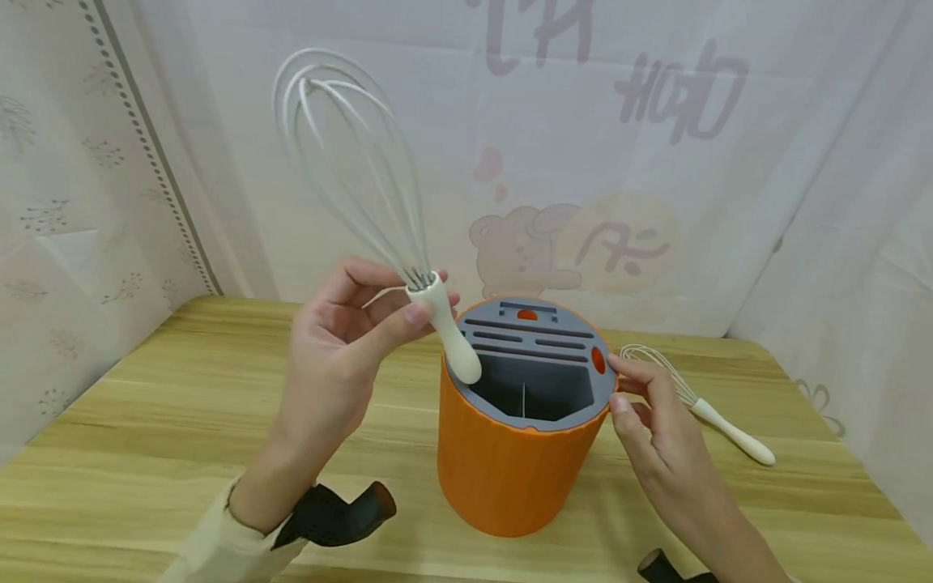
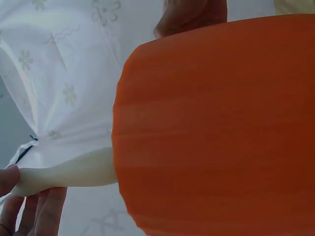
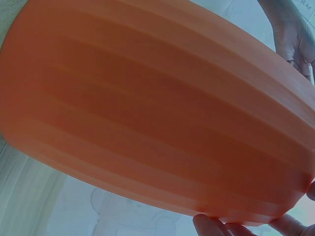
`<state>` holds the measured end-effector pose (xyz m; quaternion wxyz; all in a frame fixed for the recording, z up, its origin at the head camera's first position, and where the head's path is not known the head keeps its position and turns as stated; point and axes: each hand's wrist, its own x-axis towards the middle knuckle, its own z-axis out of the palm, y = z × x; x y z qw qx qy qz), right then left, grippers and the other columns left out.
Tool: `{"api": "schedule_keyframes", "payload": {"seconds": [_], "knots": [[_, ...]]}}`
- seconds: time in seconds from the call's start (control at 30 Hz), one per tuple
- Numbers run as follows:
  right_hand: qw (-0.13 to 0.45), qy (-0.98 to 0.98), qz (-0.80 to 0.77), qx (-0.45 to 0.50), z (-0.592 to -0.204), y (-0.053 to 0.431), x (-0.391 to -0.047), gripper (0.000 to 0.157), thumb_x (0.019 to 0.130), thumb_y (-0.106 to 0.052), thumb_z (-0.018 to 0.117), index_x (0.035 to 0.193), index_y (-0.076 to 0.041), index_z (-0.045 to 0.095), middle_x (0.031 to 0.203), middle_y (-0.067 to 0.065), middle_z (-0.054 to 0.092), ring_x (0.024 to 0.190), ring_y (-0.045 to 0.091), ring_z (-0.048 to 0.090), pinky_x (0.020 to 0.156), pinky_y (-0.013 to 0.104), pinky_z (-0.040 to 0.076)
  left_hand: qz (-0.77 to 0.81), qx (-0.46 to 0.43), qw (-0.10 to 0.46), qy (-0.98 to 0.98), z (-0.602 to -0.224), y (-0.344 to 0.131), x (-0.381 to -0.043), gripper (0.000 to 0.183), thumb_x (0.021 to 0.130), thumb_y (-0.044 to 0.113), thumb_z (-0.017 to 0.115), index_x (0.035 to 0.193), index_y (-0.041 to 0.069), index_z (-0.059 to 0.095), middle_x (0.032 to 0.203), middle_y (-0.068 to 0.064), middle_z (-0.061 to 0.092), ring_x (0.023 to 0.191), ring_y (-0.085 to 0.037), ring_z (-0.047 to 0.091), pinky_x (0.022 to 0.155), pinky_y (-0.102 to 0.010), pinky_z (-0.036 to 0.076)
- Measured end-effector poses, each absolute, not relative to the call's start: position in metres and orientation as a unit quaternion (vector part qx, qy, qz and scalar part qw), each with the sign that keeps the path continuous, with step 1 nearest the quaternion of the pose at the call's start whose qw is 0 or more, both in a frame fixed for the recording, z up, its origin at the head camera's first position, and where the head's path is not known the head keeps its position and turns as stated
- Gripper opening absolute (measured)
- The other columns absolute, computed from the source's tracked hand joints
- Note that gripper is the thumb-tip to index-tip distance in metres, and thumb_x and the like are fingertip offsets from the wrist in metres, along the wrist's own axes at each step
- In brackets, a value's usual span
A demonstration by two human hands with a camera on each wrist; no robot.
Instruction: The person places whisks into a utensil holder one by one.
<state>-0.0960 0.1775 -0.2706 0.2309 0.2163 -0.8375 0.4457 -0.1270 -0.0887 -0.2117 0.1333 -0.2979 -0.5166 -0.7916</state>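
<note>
My left hand (image 1: 331, 348) pinches a large whisk (image 1: 445, 324) at the top of its cream handle, thumb in front and fingers behind. Its pale wire loops point up and to the left, while the handle's rounded end hangs over the near left rim of an orange utensil holder (image 1: 510, 478). In the left wrist view the handle (image 2: 83, 169) runs up to the orange wall and is partly hidden behind it. My right hand (image 1: 666, 437) grips the holder's right side near the rim, thumb on the near side and fingertips (image 3: 204, 224) against the outer wall.
The holder's grey top insert (image 1: 528, 340) has narrow slots at the back and a deep divided opening in front. A smaller whisk (image 1: 732, 429) lies on the wooden table (image 1: 131, 437) to the right, partly behind my right hand. Printed cloth (image 1: 452, 162) hangs behind and beside the table.
</note>
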Motion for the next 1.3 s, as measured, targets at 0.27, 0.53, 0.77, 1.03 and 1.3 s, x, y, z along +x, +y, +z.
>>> {"api": "schedule_keyframes", "payload": {"seconds": [0.27, 0.53, 0.77, 1.03, 1.3], "knots": [[0.229, -0.838, 0.447, 0.215, -0.271, 0.177, -0.096, 0.037, 0.093, 0.001, 0.044, 0.129, -0.009, 0.045, 0.123, 0.000, 0.051, 0.103, 0.004, 0.051, 0.085, 0.006, 0.041, -0.765, -0.322, 0.115, -0.546, -0.216, -0.081, -0.126, 0.029, 0.082, -0.017, 0.055, 0.094, 0.009, 0.054, 0.097, -0.003, 0.066, 0.104, -0.030, 0.064, 0.087, -0.034, 0.054], [0.229, -0.841, 0.442, 0.211, -0.271, 0.178, -0.095, 0.037, 0.094, 0.001, 0.044, 0.130, -0.009, 0.044, 0.125, 0.001, 0.050, 0.104, 0.003, 0.050, 0.084, 0.005, 0.041, -0.732, -0.316, 0.088, -0.597, -0.218, -0.078, -0.126, 0.026, 0.079, -0.014, 0.062, 0.095, 0.004, 0.050, 0.097, -0.002, 0.063, 0.107, -0.029, 0.061, 0.086, -0.038, 0.054], [0.229, -0.842, 0.440, 0.211, -0.271, 0.178, -0.095, 0.037, 0.094, 0.000, 0.044, 0.130, -0.009, 0.044, 0.124, 0.001, 0.050, 0.104, 0.004, 0.050, 0.084, 0.005, 0.041, -0.736, -0.319, 0.071, -0.593, -0.223, -0.077, -0.130, 0.030, 0.080, -0.015, 0.061, 0.098, 0.003, 0.045, 0.105, -0.010, 0.062, 0.107, -0.028, 0.061, 0.087, -0.038, 0.054], [0.223, -0.847, 0.438, 0.202, -0.270, 0.178, -0.095, 0.036, 0.095, -0.002, 0.044, 0.130, -0.010, 0.044, 0.124, -0.001, 0.050, 0.104, 0.004, 0.050, 0.085, 0.005, 0.040, -0.717, -0.318, 0.051, -0.618, -0.226, -0.075, -0.133, 0.035, 0.077, -0.014, 0.064, 0.101, -0.004, 0.040, 0.105, -0.009, 0.063, 0.098, -0.026, 0.063, 0.082, -0.036, 0.055], [0.225, -0.846, 0.436, 0.208, -0.270, 0.179, -0.096, 0.036, 0.095, -0.001, 0.044, 0.130, -0.008, 0.043, 0.124, 0.004, 0.051, 0.104, 0.002, 0.049, 0.085, 0.004, 0.039, -0.712, -0.314, 0.043, -0.627, -0.226, -0.076, -0.132, 0.044, 0.076, -0.015, 0.065, 0.104, 0.005, 0.037, 0.107, -0.018, 0.060, 0.095, -0.026, 0.064, 0.082, -0.037, 0.055]]}}
